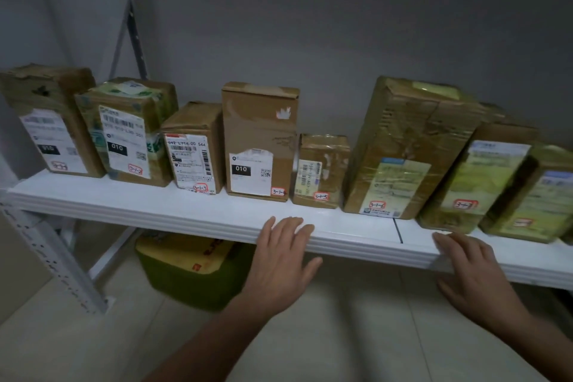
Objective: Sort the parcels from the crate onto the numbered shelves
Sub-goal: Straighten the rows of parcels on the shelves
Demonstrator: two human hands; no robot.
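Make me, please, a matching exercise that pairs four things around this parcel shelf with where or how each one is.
Column one:
1. parcel tagged 3-1-3
2. parcel tagged 3-1-5
3. green crate
4. left hand

Column two:
A. on the floor beneath the shelf
B. open, fingers laid on the shelf's front edge
C. stands just left of the tall parcel tagged 3-1-6
D. carries a white label with a red strip along its top

Pairs: 1-D; 2-C; 3-A; 4-B.
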